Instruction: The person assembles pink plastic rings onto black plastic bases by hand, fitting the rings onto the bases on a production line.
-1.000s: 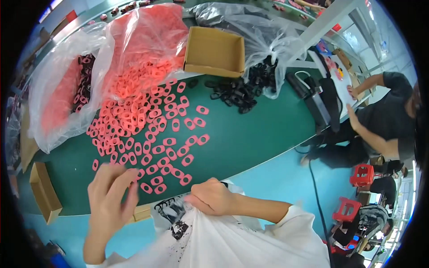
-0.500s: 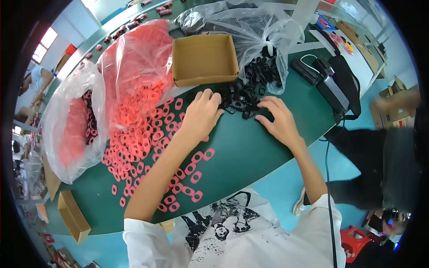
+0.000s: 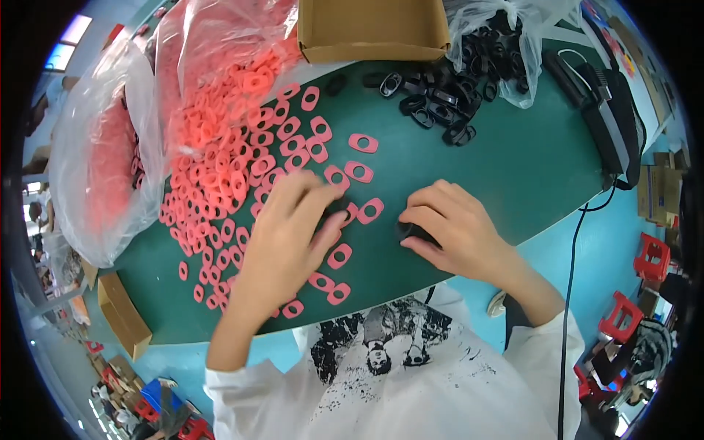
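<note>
My left hand (image 3: pixel 290 235) is closed over the pink pieces, a small black plastic part (image 3: pixel 335 210) showing between its thumb and fingers. Its fingertips are slightly blurred. To the right, just above the green table, my right hand (image 3: pixel 458 229) pinches another black plastic part (image 3: pixel 416 234), partly covered by the fingers. Flat pink oval rings (image 3: pixel 369 211) lie loose between and around my hands. They thicken into a heap (image 3: pixel 213 176) on the left. Farther off is a pile of black ring-shaped plastic parts (image 3: pixel 440 103).
An open cardboard box (image 3: pixel 374 53) stands at the far middle. Plastic bags of pink pieces (image 3: pixel 213 44) and black parts (image 3: pixel 532 81) flank it. Another clear bag (image 3: pixel 73 205) sits at left. A black device with a strap (image 3: pixel 609 132) and cable lies by the right edge.
Both hands have come back from the black pile toward the near edge, each now with a black part. The view has shifted, and the person at right is out of sight.
</note>
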Tool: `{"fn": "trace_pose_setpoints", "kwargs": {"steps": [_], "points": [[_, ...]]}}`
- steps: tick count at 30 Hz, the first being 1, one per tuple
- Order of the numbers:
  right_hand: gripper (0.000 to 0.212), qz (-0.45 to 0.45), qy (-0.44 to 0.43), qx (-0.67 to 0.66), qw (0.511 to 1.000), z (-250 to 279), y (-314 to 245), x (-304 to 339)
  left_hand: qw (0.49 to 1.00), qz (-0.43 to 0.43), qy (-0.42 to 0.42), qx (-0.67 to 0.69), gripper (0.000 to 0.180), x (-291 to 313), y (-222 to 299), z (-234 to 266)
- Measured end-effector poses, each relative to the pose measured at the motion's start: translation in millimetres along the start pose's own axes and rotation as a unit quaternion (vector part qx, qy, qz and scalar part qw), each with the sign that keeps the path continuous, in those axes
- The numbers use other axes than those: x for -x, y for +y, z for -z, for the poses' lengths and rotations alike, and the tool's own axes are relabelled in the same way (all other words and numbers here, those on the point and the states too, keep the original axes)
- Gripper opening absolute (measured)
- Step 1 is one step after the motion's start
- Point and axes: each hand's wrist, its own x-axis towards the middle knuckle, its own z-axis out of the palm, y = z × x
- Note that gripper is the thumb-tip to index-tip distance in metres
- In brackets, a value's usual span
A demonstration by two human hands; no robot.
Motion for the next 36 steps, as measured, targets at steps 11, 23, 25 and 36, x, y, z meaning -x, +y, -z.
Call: {"fn": "trace_pose_setpoints", "kwargs": {"steps": [11, 23, 25, 36], "points": [[0.042, 0.038, -0.054, -0.024, 0.998, -18, 0, -14, 0.988, 0.09, 0.016, 0.125, 0.024, 33, -10, -11], [0.041, 0.007, -0.011, -0.079, 0.997, -5, 13, -28, 0.895, 0.242, 0.091, 0.364, 0.029, 35, -19, -7], [0.04, 0.031, -0.03, -0.071, 0.997, -5, 13, -33, 0.896, 0.231, 0.103, 0.365, 0.03, 36, -22, -13], [0.032, 0.073, -0.084, -0.048, 0.993, -10, 13, -43, 0.921, 0.171, 0.066, 0.344, 0.026, 32, -18, -9]]}}
